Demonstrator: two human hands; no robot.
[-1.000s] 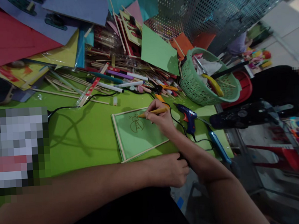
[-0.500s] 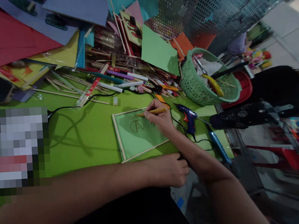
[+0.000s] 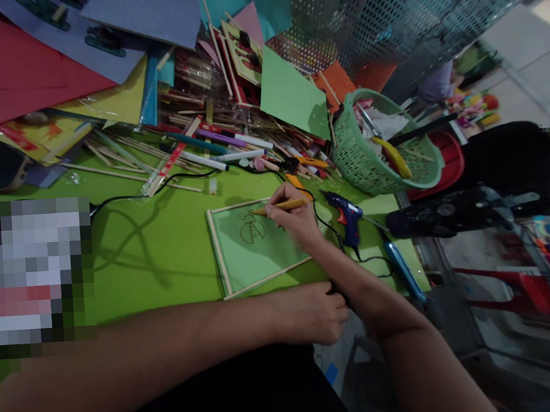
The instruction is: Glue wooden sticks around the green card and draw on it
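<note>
My right hand (image 3: 294,214) pinches a yellow-brown pen (image 3: 282,206), its tip at the head of a ladybug-like line drawing (image 3: 251,229). The drawing is on a light green sheet (image 3: 255,263) bordered by thin wooden sticks, lying flat on the table. Below the sheet's lower edge, my left hand (image 3: 316,313) is curled closed beside my right forearm; whether it holds anything is hidden. A blue hot glue gun (image 3: 347,214) lies to the right of my right hand, with its black cord running close to that hand.
The green table (image 3: 141,239) has markers (image 3: 248,153), wooden sticks and coloured sheets piled at the back. A green basket (image 3: 360,157) of tools stands back right. A blue-handled tool (image 3: 402,266) lies near the right edge. A black cord (image 3: 175,176) crosses the left side.
</note>
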